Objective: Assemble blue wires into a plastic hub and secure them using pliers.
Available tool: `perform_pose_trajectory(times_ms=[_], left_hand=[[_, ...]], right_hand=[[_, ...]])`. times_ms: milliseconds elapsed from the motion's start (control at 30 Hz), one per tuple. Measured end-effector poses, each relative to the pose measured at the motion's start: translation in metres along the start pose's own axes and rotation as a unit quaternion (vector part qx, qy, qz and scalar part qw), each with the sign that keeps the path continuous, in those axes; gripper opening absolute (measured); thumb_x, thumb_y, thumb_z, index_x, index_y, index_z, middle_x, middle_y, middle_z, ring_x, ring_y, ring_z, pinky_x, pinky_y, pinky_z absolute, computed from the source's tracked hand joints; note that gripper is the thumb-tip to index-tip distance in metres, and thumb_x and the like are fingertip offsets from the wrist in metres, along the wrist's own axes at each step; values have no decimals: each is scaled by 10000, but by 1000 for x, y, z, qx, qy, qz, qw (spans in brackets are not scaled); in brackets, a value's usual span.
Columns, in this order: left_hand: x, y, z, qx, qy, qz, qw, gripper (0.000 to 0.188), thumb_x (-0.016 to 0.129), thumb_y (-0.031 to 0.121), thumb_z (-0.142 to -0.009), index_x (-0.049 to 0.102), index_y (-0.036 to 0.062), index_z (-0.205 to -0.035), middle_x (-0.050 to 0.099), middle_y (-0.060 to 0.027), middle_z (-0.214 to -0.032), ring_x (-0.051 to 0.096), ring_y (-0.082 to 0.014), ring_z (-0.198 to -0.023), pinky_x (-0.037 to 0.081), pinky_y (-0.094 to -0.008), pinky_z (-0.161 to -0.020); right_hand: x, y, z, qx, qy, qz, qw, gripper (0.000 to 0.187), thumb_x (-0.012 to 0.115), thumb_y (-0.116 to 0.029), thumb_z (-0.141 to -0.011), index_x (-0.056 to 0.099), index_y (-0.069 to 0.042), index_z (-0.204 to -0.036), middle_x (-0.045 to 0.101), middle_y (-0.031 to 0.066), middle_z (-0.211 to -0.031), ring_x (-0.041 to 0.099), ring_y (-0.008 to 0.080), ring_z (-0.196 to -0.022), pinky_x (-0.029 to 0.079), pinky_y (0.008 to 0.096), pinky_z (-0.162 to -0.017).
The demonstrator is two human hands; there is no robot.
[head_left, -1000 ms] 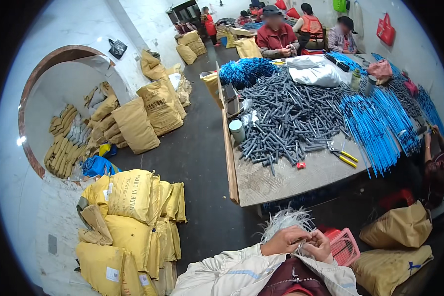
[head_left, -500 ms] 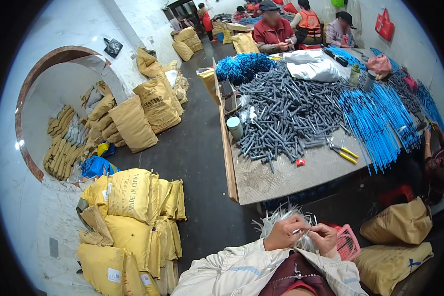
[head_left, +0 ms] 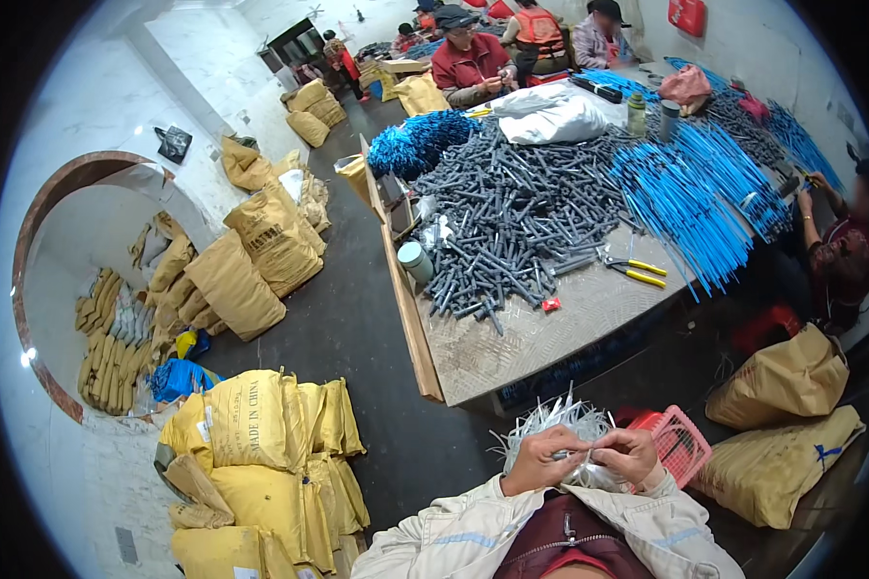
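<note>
Close to my body, my left hand (head_left: 542, 459) and my right hand (head_left: 629, 455) meet at the fingertips, both pinched closed. A small greyish piece shows at the left fingers, and whatever passes between the fingertips is too fine to name. Behind and below the hands is a loose bundle of thin whitish translucent strips (head_left: 574, 413). A pink plastic basket (head_left: 680, 446) stands just right of my right hand, with something red beside it.
A worktable (head_left: 473, 362) ahead bears a heap of dark grey tubes (head_left: 521, 212), blue rods (head_left: 680, 212), yellow-handled pliers (head_left: 639, 273) and a lidded cup (head_left: 415, 261). Yellow sacks (head_left: 251, 415) are stacked at left; brown sacks (head_left: 780, 376) lie at right. Co-workers (head_left: 468, 63) sit around the table.
My view has turned, so the table and sacks sit further left in the picture. Both hands stay together at the fingertips, with the fingers slightly shifted; more of the pink basket shows.
</note>
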State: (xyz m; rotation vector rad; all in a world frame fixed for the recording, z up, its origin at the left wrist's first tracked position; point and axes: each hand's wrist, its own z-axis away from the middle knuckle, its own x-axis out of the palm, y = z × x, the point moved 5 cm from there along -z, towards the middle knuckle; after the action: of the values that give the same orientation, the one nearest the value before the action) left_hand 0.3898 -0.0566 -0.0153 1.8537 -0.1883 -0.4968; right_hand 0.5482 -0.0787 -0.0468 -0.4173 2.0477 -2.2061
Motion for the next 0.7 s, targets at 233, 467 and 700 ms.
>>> perform_pose_trajectory(times_ms=[233,467,700], left_hand=[[17,6,6,-13,-31,80,996,174,665,-14,-706,674,17,-877,650,-87,-798,618,-165,-725,477,-253,-647],[13,14,3,-69,-15,-9,997,143,626,-46,-682,669,2,-809,646,-91,-769,602,-145,-688,462,-234,-633],[27,2,1,-103,-31,111,988,183,664,-54,-692,675,0,-866,649,-106,-820,610,-151,-732,465,-239,-662]], right_hand=[[4,-57,20,-238,38,425,873,148,660,-65,-622,574,-29,-736,563,83,-682,574,203,-617,456,299,-536],[13,-64,12,-173,164,500,833,216,588,-103,-580,494,-44,-765,505,129,-798,520,297,-757,426,360,-625],[-11,-12,19,62,27,-74,995,96,520,-69,-767,485,-31,-848,518,34,-792,488,91,-706,389,217,-626]])
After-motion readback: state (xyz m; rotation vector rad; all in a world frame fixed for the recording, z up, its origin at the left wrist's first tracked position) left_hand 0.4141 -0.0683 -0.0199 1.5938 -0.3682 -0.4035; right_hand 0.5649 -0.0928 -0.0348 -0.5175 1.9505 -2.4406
